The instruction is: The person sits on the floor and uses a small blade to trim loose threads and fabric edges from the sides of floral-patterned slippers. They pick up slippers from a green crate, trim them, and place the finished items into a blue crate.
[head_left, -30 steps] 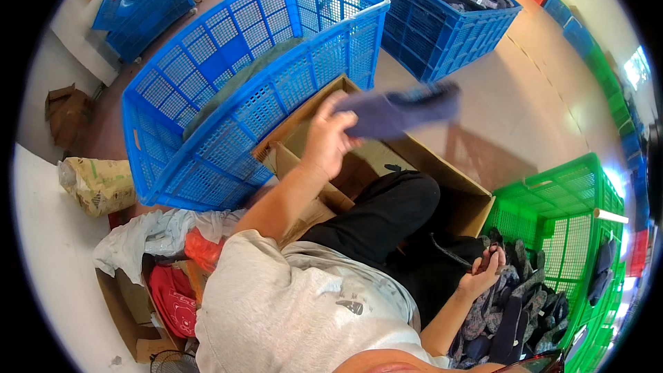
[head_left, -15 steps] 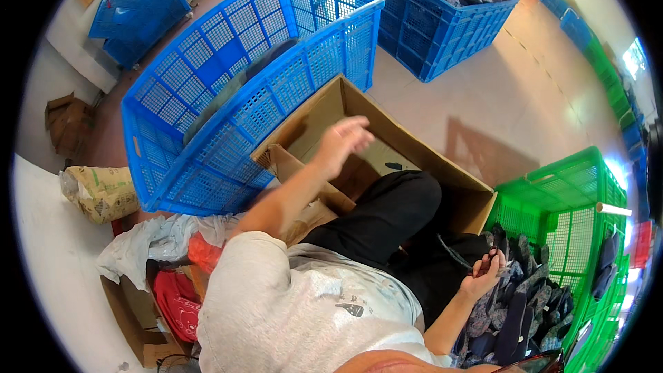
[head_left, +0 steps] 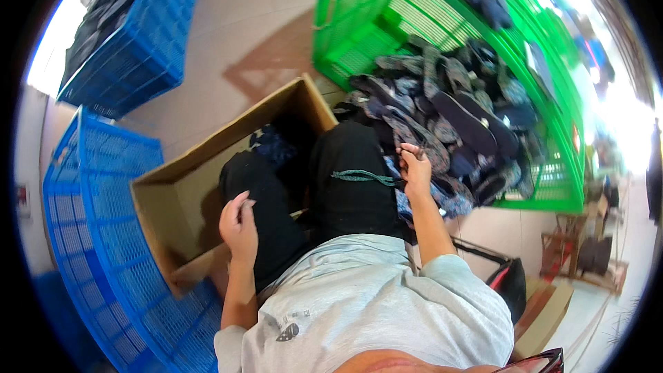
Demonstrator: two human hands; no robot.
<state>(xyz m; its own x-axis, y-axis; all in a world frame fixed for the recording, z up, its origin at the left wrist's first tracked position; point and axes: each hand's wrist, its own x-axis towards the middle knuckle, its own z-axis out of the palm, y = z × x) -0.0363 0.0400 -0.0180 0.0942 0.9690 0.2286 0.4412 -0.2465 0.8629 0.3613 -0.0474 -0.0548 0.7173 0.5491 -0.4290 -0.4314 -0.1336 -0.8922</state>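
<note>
My right hand [head_left: 416, 178] is closed on one end of a bundle of thin teal cords [head_left: 362, 175]. The cords stretch leftward over my right knee in a narrow loop. My left hand [head_left: 239, 229] is raised by my left thigh, its fingers loosely curled and apart, with nothing visible in them. Below both knees stands an open cardboard box [head_left: 160, 197], with a dark blue patterned cloth piece [head_left: 273, 144] in its shadowed far part. Right of my right hand, a green plastic crate [head_left: 552, 190] is heaped with dark slipper-shaped cloth pieces [head_left: 464, 119], some patterned.
A blue mesh crate [head_left: 114, 214] stands close at the left of the box. Another blue crate [head_left: 148, 45], filled with dark pieces, is at the far left. A black bag with a strap [head_left: 510, 290] lies at my right side, near a cardboard piece [head_left: 545, 318].
My view has swung right, toward the green crate. My left hand has come back from above the box to beside my left thigh. My right hand keeps the cords, now drawn over my knee.
</note>
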